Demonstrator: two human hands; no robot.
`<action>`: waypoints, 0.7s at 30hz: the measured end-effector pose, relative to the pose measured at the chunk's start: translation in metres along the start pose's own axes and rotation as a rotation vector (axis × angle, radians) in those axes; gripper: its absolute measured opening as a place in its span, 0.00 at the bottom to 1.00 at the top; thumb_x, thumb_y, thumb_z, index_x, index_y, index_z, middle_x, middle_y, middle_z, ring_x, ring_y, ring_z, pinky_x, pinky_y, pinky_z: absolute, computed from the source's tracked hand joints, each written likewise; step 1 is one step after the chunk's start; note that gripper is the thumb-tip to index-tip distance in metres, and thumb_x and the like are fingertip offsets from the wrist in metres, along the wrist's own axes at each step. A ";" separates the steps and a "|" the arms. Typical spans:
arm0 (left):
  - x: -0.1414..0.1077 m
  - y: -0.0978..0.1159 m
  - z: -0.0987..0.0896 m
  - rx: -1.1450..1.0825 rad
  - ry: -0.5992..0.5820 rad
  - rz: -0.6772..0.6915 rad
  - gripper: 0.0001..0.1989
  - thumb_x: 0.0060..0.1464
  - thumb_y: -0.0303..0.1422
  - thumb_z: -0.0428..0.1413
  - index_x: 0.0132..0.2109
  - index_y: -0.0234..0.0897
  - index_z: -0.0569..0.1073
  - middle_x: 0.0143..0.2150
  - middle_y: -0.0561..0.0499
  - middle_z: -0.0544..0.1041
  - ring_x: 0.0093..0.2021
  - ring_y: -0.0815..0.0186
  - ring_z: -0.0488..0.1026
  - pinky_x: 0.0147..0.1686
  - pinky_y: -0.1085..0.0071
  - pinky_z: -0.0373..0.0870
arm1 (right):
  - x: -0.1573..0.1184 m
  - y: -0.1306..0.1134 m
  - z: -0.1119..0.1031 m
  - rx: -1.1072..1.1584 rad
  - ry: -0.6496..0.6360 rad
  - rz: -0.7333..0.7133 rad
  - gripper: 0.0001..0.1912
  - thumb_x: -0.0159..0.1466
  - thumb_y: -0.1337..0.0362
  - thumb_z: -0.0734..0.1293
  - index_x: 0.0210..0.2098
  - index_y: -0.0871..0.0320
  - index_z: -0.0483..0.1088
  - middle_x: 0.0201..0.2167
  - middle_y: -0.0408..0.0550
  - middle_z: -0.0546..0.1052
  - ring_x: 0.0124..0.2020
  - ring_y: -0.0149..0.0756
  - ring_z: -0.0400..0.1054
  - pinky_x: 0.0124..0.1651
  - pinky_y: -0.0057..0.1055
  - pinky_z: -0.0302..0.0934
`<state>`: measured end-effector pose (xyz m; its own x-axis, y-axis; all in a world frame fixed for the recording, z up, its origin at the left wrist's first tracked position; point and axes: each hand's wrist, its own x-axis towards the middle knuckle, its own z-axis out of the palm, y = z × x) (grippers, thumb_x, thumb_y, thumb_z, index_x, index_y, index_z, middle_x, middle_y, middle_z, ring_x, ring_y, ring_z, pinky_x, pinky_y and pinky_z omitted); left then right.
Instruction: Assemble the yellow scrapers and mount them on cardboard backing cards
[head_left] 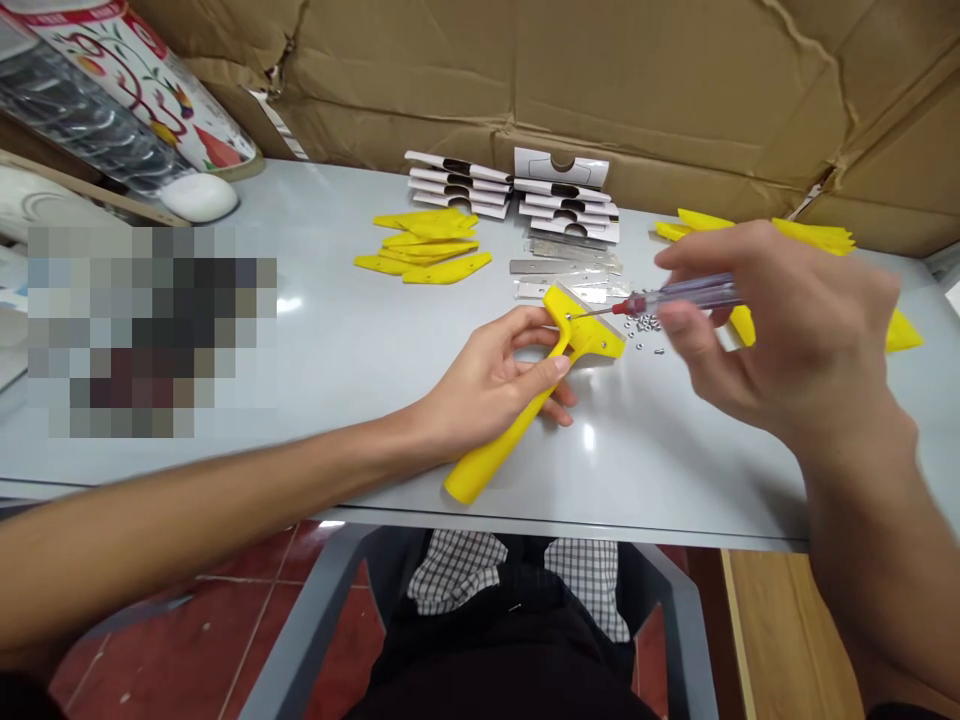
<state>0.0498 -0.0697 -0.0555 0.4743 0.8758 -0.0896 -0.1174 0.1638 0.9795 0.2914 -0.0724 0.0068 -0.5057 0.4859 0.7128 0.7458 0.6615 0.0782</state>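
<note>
A yellow scraper with a wide head lies tilted in my left hand, thumb on the handle just below the head and fingers behind it. A thin metal blade edge shows along the head's far side, and two screws sit in its face. My right hand grips the clear handle of a screwdriver. Its tip meets the screw nearer my left hand. Small loose screws and nuts lie on the table just behind the scraper head, partly behind the screwdriver.
Behind are flat metal blades, white card sleeves in stacks, and yellow plastic pieces. More yellow parts lie beyond my right hand. A cardboard wall closes the back; a water bottle lies at left. The table's front edge is near.
</note>
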 end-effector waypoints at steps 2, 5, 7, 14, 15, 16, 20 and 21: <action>0.000 0.000 0.000 0.003 0.005 -0.007 0.11 0.68 0.27 0.61 0.55 0.33 0.71 0.60 0.37 0.74 0.31 0.68 0.83 0.29 0.66 0.87 | 0.000 0.002 0.001 -0.099 0.034 0.025 0.09 0.78 0.56 0.64 0.45 0.52 0.72 0.25 0.37 0.77 0.21 0.31 0.69 0.25 0.35 0.50; 0.001 0.000 0.000 0.005 0.005 -0.005 0.11 0.67 0.27 0.61 0.54 0.34 0.71 0.59 0.39 0.75 0.31 0.68 0.83 0.29 0.66 0.87 | 0.000 0.000 -0.001 -0.005 0.047 0.027 0.04 0.74 0.61 0.69 0.41 0.50 0.69 0.24 0.34 0.75 0.22 0.30 0.71 0.25 0.33 0.55; 0.001 0.000 -0.001 0.005 0.002 0.003 0.11 0.67 0.27 0.61 0.54 0.34 0.71 0.59 0.39 0.75 0.31 0.68 0.83 0.29 0.67 0.87 | 0.000 -0.003 -0.003 0.124 0.019 0.034 0.07 0.70 0.67 0.71 0.42 0.49 0.68 0.33 0.37 0.79 0.29 0.34 0.76 0.29 0.33 0.64; 0.000 0.001 -0.001 0.026 0.009 -0.009 0.12 0.68 0.28 0.61 0.56 0.33 0.71 0.59 0.38 0.76 0.31 0.68 0.83 0.30 0.66 0.87 | -0.001 -0.006 -0.003 0.110 -0.067 0.081 0.06 0.74 0.57 0.69 0.46 0.49 0.69 0.35 0.41 0.80 0.30 0.37 0.76 0.30 0.35 0.63; 0.000 0.000 -0.001 0.026 0.011 -0.009 0.12 0.68 0.29 0.61 0.56 0.33 0.71 0.58 0.38 0.76 0.31 0.68 0.83 0.30 0.66 0.87 | -0.001 -0.004 -0.002 0.074 -0.042 0.090 0.08 0.75 0.54 0.67 0.45 0.50 0.69 0.30 0.39 0.78 0.26 0.35 0.73 0.28 0.35 0.59; 0.000 0.000 -0.001 0.026 0.010 -0.007 0.12 0.68 0.29 0.61 0.56 0.34 0.72 0.59 0.38 0.76 0.31 0.68 0.83 0.30 0.66 0.87 | -0.001 -0.003 -0.001 0.051 -0.016 0.098 0.09 0.76 0.53 0.66 0.43 0.50 0.70 0.26 0.38 0.76 0.23 0.33 0.71 0.27 0.35 0.56; 0.000 -0.001 -0.001 0.023 0.002 0.000 0.12 0.67 0.29 0.63 0.55 0.34 0.72 0.60 0.37 0.76 0.31 0.68 0.83 0.29 0.66 0.87 | 0.002 0.001 0.000 0.120 -0.003 0.100 0.04 0.73 0.64 0.68 0.40 0.50 0.70 0.28 0.38 0.77 0.25 0.34 0.71 0.30 0.34 0.60; 0.000 -0.001 -0.001 0.022 0.001 0.000 0.13 0.67 0.29 0.63 0.55 0.34 0.72 0.61 0.37 0.76 0.31 0.68 0.83 0.29 0.65 0.87 | 0.003 0.000 -0.001 0.157 -0.027 0.097 0.05 0.71 0.67 0.68 0.40 0.50 0.70 0.31 0.39 0.78 0.28 0.35 0.73 0.33 0.35 0.63</action>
<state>0.0489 -0.0688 -0.0567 0.4736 0.8761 -0.0898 -0.0979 0.1537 0.9833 0.2904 -0.0714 0.0092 -0.4477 0.5651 0.6930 0.7155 0.6912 -0.1014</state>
